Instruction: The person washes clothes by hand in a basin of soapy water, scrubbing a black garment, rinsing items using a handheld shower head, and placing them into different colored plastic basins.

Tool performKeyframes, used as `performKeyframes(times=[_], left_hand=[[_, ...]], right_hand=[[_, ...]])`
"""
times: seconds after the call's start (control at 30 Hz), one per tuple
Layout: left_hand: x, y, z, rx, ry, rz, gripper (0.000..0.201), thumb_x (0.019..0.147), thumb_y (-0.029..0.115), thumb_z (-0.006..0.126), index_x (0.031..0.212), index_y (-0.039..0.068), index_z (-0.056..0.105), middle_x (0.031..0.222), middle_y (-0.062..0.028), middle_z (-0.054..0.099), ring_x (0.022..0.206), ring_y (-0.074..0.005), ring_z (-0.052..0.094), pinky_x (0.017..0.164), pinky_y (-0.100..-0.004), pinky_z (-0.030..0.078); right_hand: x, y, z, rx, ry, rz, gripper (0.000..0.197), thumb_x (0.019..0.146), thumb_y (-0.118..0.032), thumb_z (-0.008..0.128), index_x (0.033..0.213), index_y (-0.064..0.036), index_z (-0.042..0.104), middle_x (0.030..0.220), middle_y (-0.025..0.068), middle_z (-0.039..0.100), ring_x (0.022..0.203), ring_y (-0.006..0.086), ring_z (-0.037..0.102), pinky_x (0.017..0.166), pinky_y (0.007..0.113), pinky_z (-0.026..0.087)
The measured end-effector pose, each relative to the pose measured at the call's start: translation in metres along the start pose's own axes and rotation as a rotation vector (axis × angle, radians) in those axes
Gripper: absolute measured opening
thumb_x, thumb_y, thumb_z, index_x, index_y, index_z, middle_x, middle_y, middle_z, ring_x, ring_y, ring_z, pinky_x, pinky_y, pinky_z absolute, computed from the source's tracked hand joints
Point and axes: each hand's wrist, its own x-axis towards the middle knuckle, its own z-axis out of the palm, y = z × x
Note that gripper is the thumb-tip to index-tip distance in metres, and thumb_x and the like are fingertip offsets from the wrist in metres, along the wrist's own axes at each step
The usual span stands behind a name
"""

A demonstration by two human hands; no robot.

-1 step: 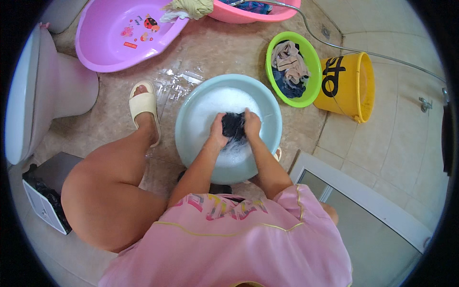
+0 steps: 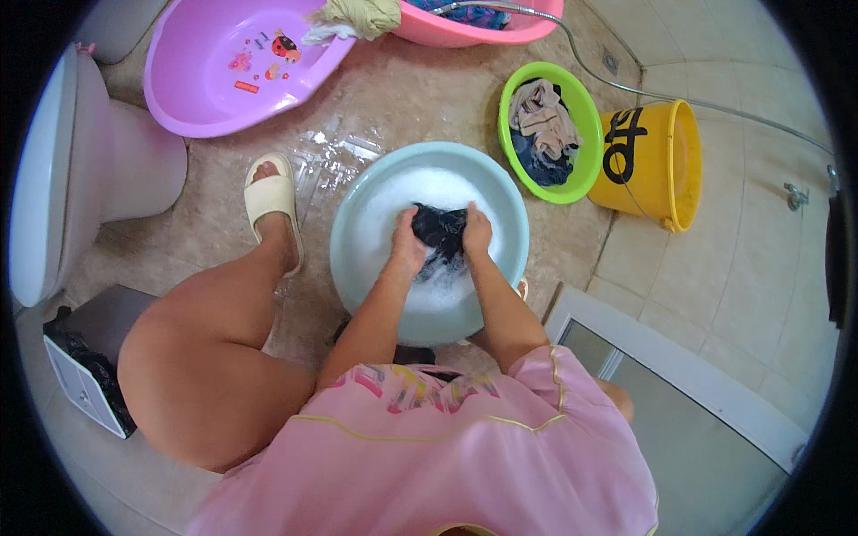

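Between my two hands is a wet black cloth (image 2: 439, 230), a garment whose kind I cannot make out. My left hand (image 2: 408, 242) grips its left edge and my right hand (image 2: 477, 232) its right edge, with the fingers closed on it. Both hands are over a light blue basin (image 2: 343, 234) of white, sudsy water. The cloth's lower part trails into the foam (image 2: 429, 189).
A green basin (image 2: 590, 165) of clothes and a yellow bucket (image 2: 648, 161) stand at the right. Farther off are a purple tub (image 2: 201, 80) and a pink tub (image 2: 527, 29), with a shower hose (image 2: 666, 95) crossing. At the left are a toilet (image 2: 134, 161) and a bin (image 2: 89, 389).
The black cloth is spread a little wider between my hands, which sit slightly farther apart. Both hands keep hold of it. The whole view has shifted slightly.
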Motion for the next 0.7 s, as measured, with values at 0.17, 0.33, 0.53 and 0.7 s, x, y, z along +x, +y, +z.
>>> performKeyframes(times=[0.17,0.33,0.53,0.7], left_hand=[[0.024,-0.03,-0.066,1.311,0.297,0.543,0.06,0.079,0.029,0.05,0.127,0.004,0.023,0.125,-0.0219,0.035,0.114,-0.0336,0.036,0.095,-0.0379,0.027],[-0.006,-0.011,-0.087,1.963,-0.043,0.16,0.04,0.073,0.022,0.052,0.105,0.0,0.05,0.104,-0.023,0.052,0.096,-0.037,0.05,0.086,-0.0403,0.039],[-0.033,0.042,-0.002,1.865,0.207,0.057,0.051,0.073,0.04,0.05,0.099,-0.004,0.054,0.104,-0.0242,0.052,0.097,-0.0374,0.049,0.084,-0.039,0.038],[0.005,0.007,-0.013,0.914,0.474,0.467,0.056,0.074,0.046,0.053,0.106,0.0,0.053,0.095,-0.0178,0.058,0.086,-0.0358,0.055,0.078,-0.04,0.043]], right_hand=[[-0.006,0.047,0.037,-0.492,-0.336,-0.728,0.023,0.078,-0.013,0.042,0.097,-0.0022,0.049,0.094,0.0224,0.051,0.091,0.0386,0.048,0.077,0.044,0.039],[-0.034,-0.025,0.014,-0.334,-0.226,-0.25,0.029,0.08,-0.016,0.039,0.101,-0.0006,0.051,0.101,0.0242,0.052,0.082,0.0392,0.053,0.074,0.045,0.041],[-0.034,-0.008,-0.002,-0.55,-0.516,-0.21,0.032,0.075,-0.008,0.042,0.105,0.0031,0.046,0.099,0.0236,0.052,0.092,0.0356,0.051,0.08,0.043,0.039],[-0.043,0.019,0.018,-0.124,-0.348,-0.231,0.031,0.075,-0.007,0.047,0.105,0.0002,0.049,0.088,0.0176,0.057,0.081,0.0287,0.055,0.072,0.034,0.044]])
